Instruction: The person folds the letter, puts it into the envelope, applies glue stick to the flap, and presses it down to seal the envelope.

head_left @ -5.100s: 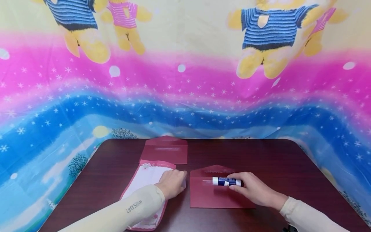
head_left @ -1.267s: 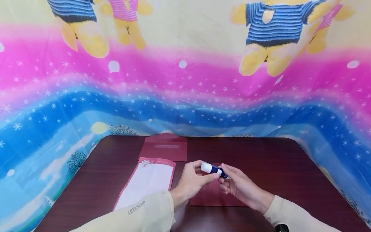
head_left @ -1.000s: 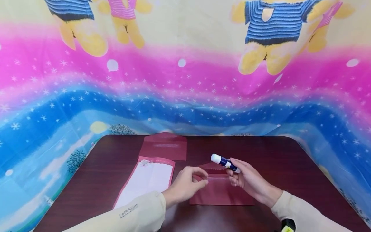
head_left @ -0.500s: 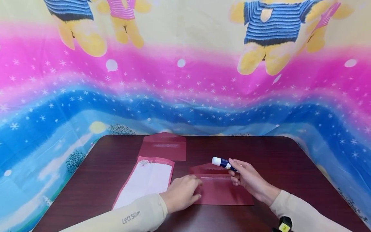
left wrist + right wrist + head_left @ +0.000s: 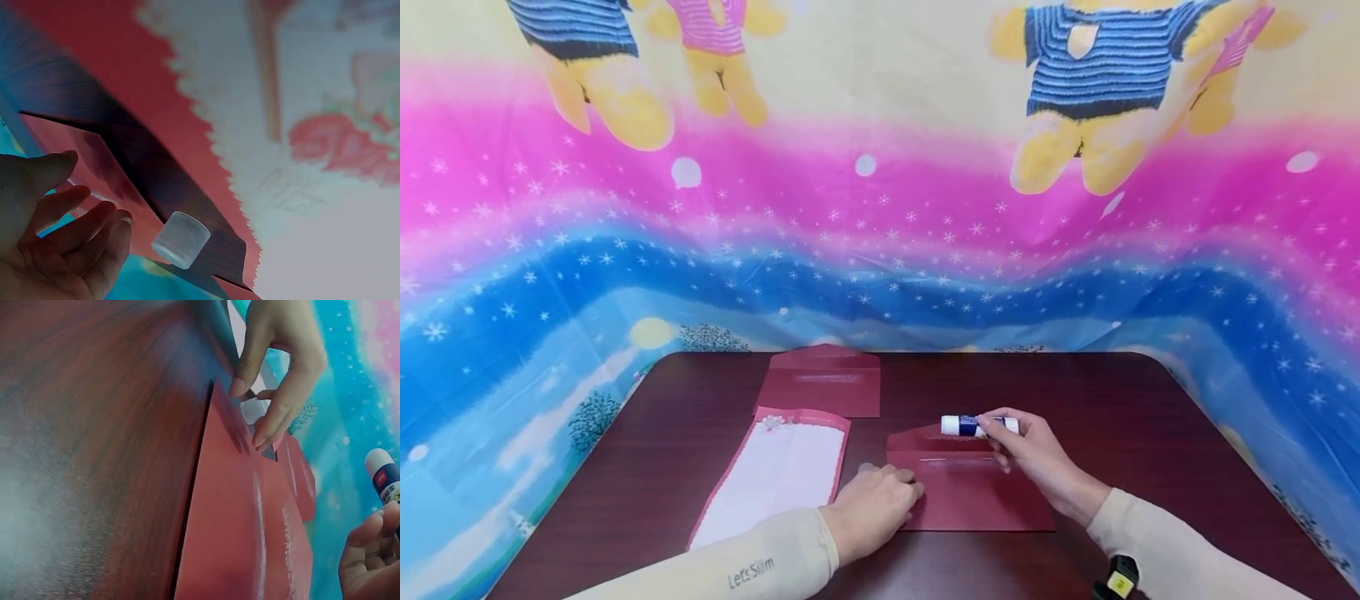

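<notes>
My right hand (image 5: 1037, 450) grips a blue-and-white glue stick (image 5: 961, 426) above the flap of the nearer red envelope (image 5: 981, 496), its white end pointing left. That envelope lies with its flap open toward the far side; whitish streaks mark the flap and body. At the envelope's left edge is my left hand (image 5: 874, 507), fingers loosely bent and holding nothing in the left wrist view. Close by those fingers stands a small translucent cap (image 5: 181, 240), between the envelope and a red-bordered white sheet (image 5: 778, 467).
A second red envelope (image 5: 820, 395), also with its flap open and a whitish streak, lies at the far left of the dark wooden table (image 5: 1037, 383). The patterned cloth (image 5: 880, 250) hangs behind the table's far edge.
My left hand has come away from the glue stick and moved down to the near envelope's left edge. The glue stick has turned from tilted to about level in my right hand.
</notes>
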{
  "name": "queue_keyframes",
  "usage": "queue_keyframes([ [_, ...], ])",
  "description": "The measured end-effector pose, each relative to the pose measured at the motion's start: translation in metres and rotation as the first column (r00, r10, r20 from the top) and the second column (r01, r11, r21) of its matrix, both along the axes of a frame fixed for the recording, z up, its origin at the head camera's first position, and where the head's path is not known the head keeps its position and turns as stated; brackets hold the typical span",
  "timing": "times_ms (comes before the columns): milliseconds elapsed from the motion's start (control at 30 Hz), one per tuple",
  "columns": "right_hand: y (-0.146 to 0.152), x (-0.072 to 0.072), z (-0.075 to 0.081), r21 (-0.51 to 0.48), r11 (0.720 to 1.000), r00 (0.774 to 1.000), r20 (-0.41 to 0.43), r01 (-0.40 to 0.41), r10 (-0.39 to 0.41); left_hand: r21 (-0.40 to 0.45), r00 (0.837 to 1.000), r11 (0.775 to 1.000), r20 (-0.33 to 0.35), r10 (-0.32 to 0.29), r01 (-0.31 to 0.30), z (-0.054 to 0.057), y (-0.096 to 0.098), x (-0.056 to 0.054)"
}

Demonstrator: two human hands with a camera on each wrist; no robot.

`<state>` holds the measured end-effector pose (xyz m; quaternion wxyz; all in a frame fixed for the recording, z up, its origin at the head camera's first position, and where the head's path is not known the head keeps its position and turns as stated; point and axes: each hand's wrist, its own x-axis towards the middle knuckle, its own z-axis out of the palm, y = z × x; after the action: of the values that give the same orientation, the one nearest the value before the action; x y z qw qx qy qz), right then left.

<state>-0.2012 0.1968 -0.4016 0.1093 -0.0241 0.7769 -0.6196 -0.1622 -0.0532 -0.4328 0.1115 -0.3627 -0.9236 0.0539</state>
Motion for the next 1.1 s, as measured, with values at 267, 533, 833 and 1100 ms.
queue_keyframes([
  [267,-0.013,-0.007,-0.003,0.119,0.993,0.978,-0.204,-0.017,0.041,-0.058,1.000,0.998,-0.005,0.003,-0.003,-0.006,-0.001,-0.001],
  [533,-0.028,-0.015,-0.013,0.245,0.963,0.930,-0.314,-0.116,0.192,-0.084,1.000,0.996,0.006,-0.011,0.011,-0.005,-0.002,-0.003],
  [833,-0.044,-0.025,-0.015,0.428,0.891,0.901,-0.309,-0.154,0.304,-0.094,0.999,0.996,0.032,-0.011,0.014,-0.003,-0.001,-0.002],
  [1100,-0.055,-0.031,-0.021,0.487,0.858,0.894,-0.295,-0.163,0.338,-0.087,1.000,0.996,0.023,-0.011,0.013,-0.005,0.000,-0.002],
])
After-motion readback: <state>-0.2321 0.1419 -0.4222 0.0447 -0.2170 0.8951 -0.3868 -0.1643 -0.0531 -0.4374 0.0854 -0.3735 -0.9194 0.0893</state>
